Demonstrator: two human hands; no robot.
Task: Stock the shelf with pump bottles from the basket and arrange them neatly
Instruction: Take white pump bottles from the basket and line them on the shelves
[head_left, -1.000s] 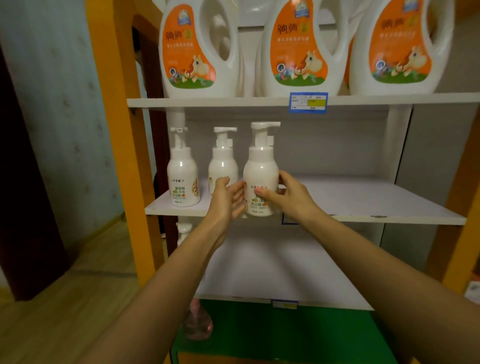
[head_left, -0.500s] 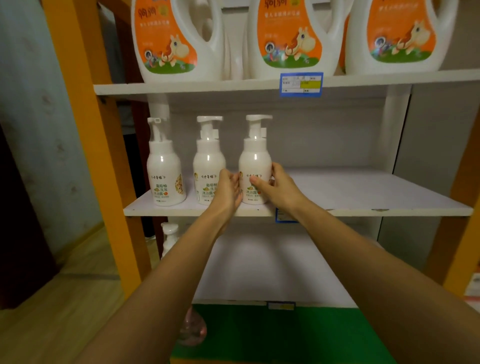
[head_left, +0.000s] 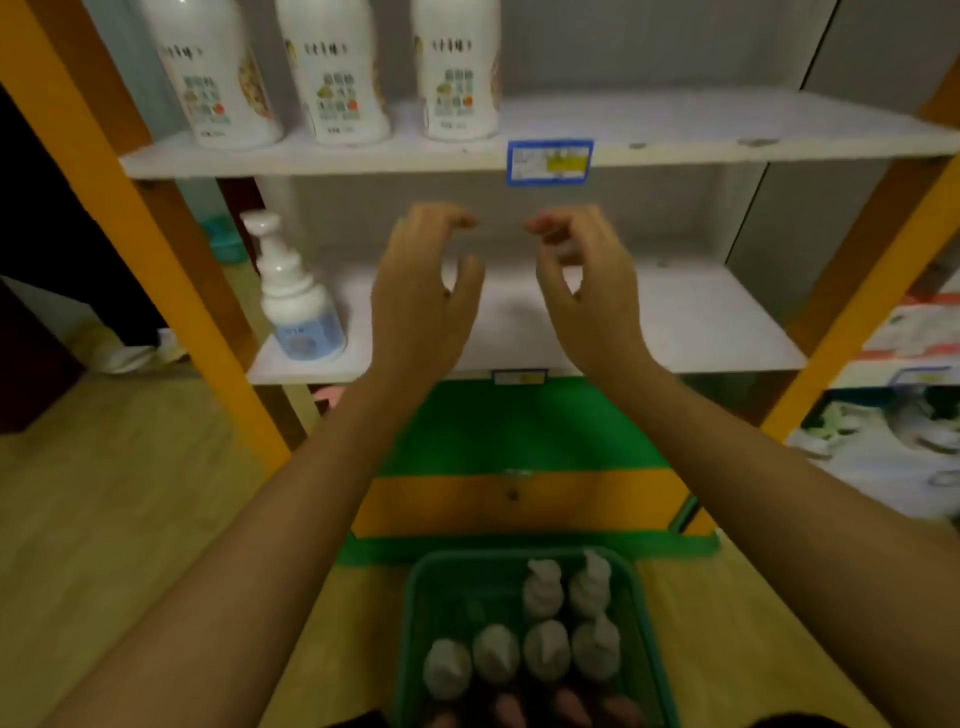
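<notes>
Three white pump bottles stand in a row at the left of the upper white shelf: the left bottle, the middle bottle and the right bottle. My left hand and my right hand hover empty below that shelf, fingers curled and apart, touching nothing. A green basket sits on the floor at the bottom centre. It holds several white pump bottles standing upright, with pink shapes at its near edge.
A blue-labelled pump bottle stands alone at the left of the lower shelf. Orange uprights frame the unit on both sides. A blue price tag hangs on the upper shelf edge. Boxes sit at the right. The floor is wood.
Both hands have let go of the right bottle on the upper shelf and dropped below it. The view has tilted down, bringing the lower shelf and the basket into sight.
</notes>
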